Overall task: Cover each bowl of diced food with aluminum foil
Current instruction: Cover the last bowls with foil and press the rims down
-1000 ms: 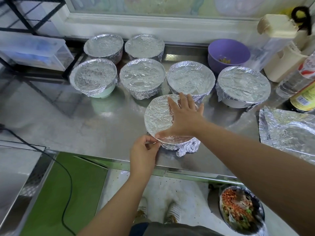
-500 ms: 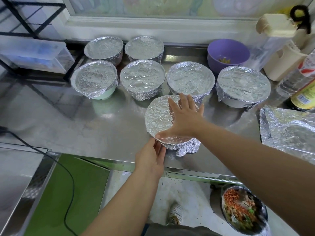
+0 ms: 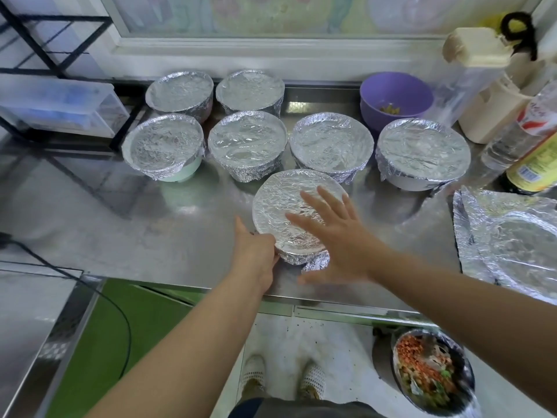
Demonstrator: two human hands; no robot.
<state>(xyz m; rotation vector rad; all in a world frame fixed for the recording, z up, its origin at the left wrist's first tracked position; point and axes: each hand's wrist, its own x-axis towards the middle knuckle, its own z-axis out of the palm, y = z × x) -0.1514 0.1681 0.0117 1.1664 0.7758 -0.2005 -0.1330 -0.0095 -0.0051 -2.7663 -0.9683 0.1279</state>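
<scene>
At the far left a clear plastic box [image 3: 60,107] sits by the table's edge. A black cord [image 3: 99,294] hangs lower down. The shiny metal table [image 3: 120,236] holds many bowls. At the back stand two foil-covered bowls [image 3: 180,92], side by side. In front of them is a row of four covered bowls [image 3: 164,146], close together. The front bowl [image 3: 286,200] sits near the table's front edge, just in front of that row. Foil lies tight over its top and crumpled down its side. The left hand [image 3: 256,257] touches this bowl's near left side, thumb up by the rim. Its fingers are hidden, so one cannot tell how they lie. The right hand [image 3: 340,245] is blurry over the bowl's near right part. Its fingers [image 3: 313,206] are spread wide and hold nothing. Farther right an open purple bowl [image 3: 394,95] stands at the back. A loose foil sheet [image 3: 512,242] lies on the table, with bottles [image 3: 530,140] behind it. Below the table, a bowl of diced food [image 3: 431,369] shows orange and green bits.
</scene>
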